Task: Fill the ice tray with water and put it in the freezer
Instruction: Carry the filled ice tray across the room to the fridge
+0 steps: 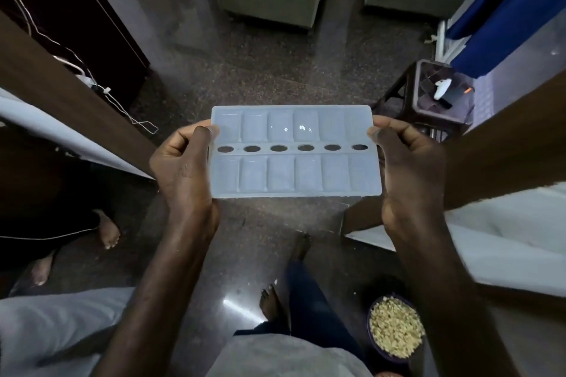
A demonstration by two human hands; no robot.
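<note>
A pale translucent ice tray [295, 151] with two rows of compartments and a middle row of oval holes is held level above the dark floor. My left hand [183, 162] grips its left end, thumb on top. My right hand [410, 162] grips the right end the same way. Glints show on the upper middle compartments; whether they hold water I cannot tell. No freezer or tap is in view.
Beds with wooden frames flank me, left [70, 101] and right [505, 147]. A dark stool [428, 101] stands ahead right. A bowl of pale grains [395, 330] sits on the floor by my feet. Another person's feet [107, 232] are at left. Cables [134, 119] trail on the floor.
</note>
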